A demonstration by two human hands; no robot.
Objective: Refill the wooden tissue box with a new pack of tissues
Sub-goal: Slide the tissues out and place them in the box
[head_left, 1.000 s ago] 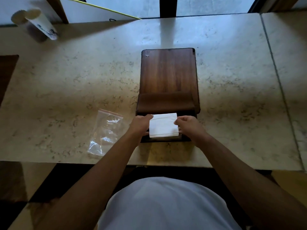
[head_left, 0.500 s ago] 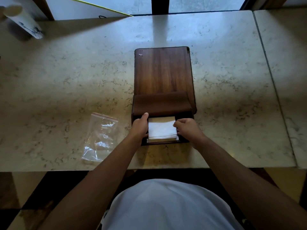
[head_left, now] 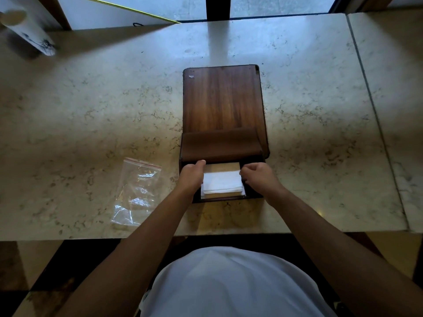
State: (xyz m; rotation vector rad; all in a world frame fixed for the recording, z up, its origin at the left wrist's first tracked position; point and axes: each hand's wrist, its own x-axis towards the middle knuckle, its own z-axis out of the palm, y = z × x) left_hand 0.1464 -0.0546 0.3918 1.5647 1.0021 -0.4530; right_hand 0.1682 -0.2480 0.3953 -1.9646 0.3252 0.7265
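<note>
The dark wooden tissue box [head_left: 223, 147] lies on the marble table, its lid [head_left: 223, 99] flung back and lying flat on the far side. A white stack of tissues [head_left: 222, 183] sits low inside the open box, with pale wood of the box floor showing beyond it. My left hand [head_left: 191, 176] grips the stack's left end and my right hand [head_left: 258, 177] grips its right end, fingers curled down into the box.
An empty clear zip bag [head_left: 137, 191] lies flat left of the box near the table's front edge [head_left: 91, 236]. A white paper roll [head_left: 27, 34] lies at the far left corner. A seam in the tabletop [head_left: 375, 110] runs along the right.
The tissue stack has gone from above the box's rim down into the box, and both hands have sunk with it. The camera has shifted slightly.
</note>
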